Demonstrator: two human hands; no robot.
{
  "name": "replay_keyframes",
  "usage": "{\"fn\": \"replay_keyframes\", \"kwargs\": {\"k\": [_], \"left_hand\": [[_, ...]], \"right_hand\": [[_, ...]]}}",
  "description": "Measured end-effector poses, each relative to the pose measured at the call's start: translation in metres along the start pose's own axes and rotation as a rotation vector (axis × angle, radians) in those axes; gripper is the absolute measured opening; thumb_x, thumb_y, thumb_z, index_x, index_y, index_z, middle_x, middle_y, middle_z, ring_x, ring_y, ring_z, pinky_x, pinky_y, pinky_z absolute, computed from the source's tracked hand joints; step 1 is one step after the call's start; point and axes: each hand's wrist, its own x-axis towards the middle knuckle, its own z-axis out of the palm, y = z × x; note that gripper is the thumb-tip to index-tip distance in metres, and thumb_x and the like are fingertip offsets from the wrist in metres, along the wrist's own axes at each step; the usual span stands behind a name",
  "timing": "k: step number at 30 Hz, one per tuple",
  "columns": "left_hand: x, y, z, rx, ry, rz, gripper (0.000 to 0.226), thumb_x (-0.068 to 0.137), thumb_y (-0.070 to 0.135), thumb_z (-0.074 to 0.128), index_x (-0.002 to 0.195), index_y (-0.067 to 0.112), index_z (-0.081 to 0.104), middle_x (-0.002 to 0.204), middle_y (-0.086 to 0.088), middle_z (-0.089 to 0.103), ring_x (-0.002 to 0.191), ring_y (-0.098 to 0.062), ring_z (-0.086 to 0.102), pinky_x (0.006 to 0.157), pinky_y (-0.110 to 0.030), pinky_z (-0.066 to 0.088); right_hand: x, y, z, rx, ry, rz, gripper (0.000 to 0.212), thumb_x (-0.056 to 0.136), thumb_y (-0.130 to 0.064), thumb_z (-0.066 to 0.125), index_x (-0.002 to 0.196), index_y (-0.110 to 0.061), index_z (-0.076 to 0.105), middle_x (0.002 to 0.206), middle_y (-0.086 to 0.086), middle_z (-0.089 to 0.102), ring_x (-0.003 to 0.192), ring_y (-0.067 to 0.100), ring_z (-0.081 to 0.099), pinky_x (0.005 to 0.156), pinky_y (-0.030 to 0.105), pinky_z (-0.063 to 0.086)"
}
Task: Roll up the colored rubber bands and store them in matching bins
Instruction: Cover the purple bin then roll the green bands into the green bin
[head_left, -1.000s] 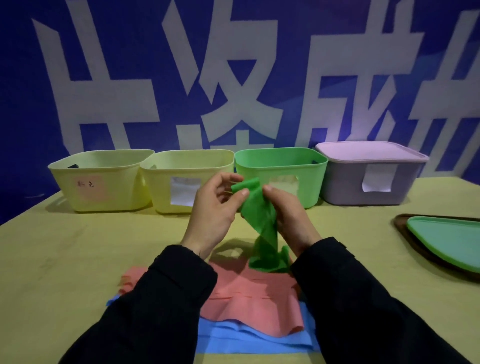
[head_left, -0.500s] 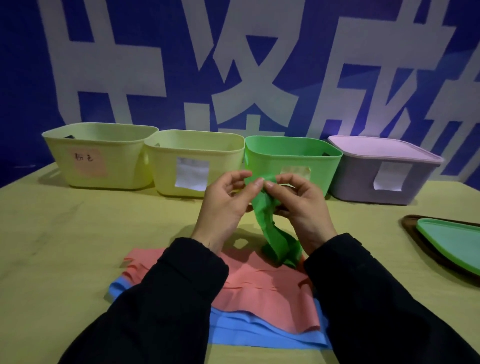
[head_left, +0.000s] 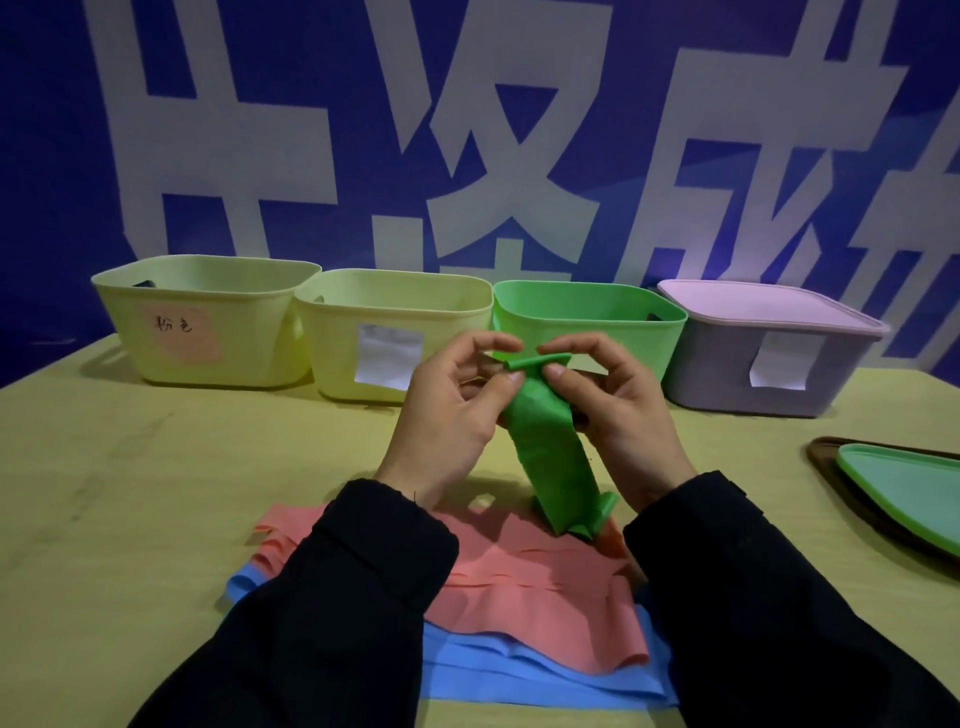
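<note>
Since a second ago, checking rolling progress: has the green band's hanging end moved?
Yes. The green band held by both hands hangs over the same spot on the pink band, but its top edge is now rolled into a small tube.

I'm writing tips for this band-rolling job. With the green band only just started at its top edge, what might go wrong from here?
1. Both hands, left and right, pinch only the top of the green band; the small starting roll may spring open if either thumb eases.
2. Its loose tail rests on the pink band and might drag or catch it.
3. The green bin is open, but the purple bin has its lid on.
</note>
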Motion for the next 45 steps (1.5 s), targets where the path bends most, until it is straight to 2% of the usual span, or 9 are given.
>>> {"fn": "replay_keyframes", "kwargs": {"k": [7,12,14,16,19,22,28,37,45], "left_hand": [[0.0,0.014,-0.003,-0.028,0.057,0.034,0.016,0.093,0.006,0.057,0.097,0.014,0.07,0.1,-0.008,0.072,0.097,-0.022,0.068,0.093,-0.048,0.056],[-0.002,0.006,-0.001,-0.006,0.026,-0.006,0.011,0.091,0.022,0.067,0.099,0.014,0.071,0.098,-0.007,0.072,0.095,-0.022,0.068,0.093,-0.051,0.056],[-0.001,0.0,0.001,0.009,0.019,-0.007,0.009,0.092,0.017,0.069,0.1,0.016,0.071,0.1,-0.007,0.073,0.099,-0.021,0.069,0.097,-0.053,0.055],[0.0,-0.004,0.002,0.013,0.024,-0.017,0.013,0.093,0.012,0.068,0.103,0.018,0.071,0.105,-0.011,0.072,0.105,-0.025,0.069,0.099,-0.053,0.054],[0.001,-0.006,0.002,0.02,0.056,-0.035,0.018,0.093,0.014,0.069,0.109,0.023,0.069,0.108,-0.019,0.071,0.107,-0.03,0.069,0.098,-0.051,0.055],[0.002,-0.007,0.003,-0.001,0.081,-0.045,0.013,0.096,0.009,0.066,0.105,0.018,0.07,0.107,-0.015,0.074,0.104,-0.028,0.071,0.098,-0.05,0.056],[0.001,-0.006,0.004,0.008,0.049,-0.087,0.018,0.091,0.021,0.072,0.109,0.023,0.07,0.102,-0.011,0.073,0.103,-0.031,0.071,0.097,-0.052,0.056],[-0.002,-0.012,0.003,0.038,0.043,-0.08,0.012,0.095,0.005,0.067,0.095,0.017,0.069,0.098,-0.012,0.075,0.093,-0.02,0.072,0.091,-0.043,0.059],[-0.003,-0.011,0.006,0.014,0.008,-0.09,0.025,0.096,0.001,0.059,0.096,0.024,0.069,0.1,-0.025,0.071,0.097,-0.039,0.069,0.091,-0.059,0.056]], "right_hand": [[0.005,-0.017,0.004,-0.029,-0.056,-0.005,0.015,0.093,-0.015,0.06,0.09,-0.016,0.074,0.085,0.006,0.072,0.079,0.019,0.068,0.072,0.029,0.054],[0.001,-0.012,0.004,-0.189,-0.022,-0.029,0.012,0.091,0.002,0.066,0.094,-0.009,0.068,0.076,0.001,0.071,0.068,0.005,0.066,0.065,0.018,0.052],[-0.001,-0.01,0.002,-0.209,-0.008,-0.037,0.011,0.091,0.001,0.068,0.097,-0.008,0.068,0.076,0.009,0.067,0.066,0.005,0.065,0.064,0.019,0.052],[-0.003,-0.01,0.001,-0.2,0.003,-0.034,0.018,0.09,-0.001,0.069,0.107,-0.006,0.066,0.068,0.001,0.065,0.064,0.005,0.063,0.063,0.02,0.052],[-0.004,-0.006,-0.001,-0.171,0.021,0.008,0.023,0.091,-0.005,0.07,0.114,-0.006,0.065,0.062,-0.007,0.065,0.063,0.004,0.062,0.062,0.022,0.053],[-0.005,-0.001,0.0,-0.151,0.038,0.043,0.009,0.089,-0.006,0.072,0.095,-0.012,0.068,0.066,-0.005,0.068,0.06,0.005,0.062,0.059,0.02,0.052],[-0.004,0.002,-0.001,-0.192,0.095,0.042,0.02,0.086,-0.001,0.074,0.078,-0.017,0.064,0.062,-0.006,0.063,0.058,0.009,0.06,0.056,0.023,0.05],[-0.008,0.005,-0.001,-0.163,0.044,0.043,0.011,0.091,0.0,0.068,0.095,-0.011,0.064,0.059,-0.003,0.063,0.053,0.007,0.057,0.055,0.022,0.052],[-0.008,0.007,-0.002,-0.135,0.056,0.018,0.013,0.091,0.003,0.065,0.095,-0.01,0.066,0.065,0.003,0.062,0.059,0.011,0.058,0.058,0.025,0.052]]}}
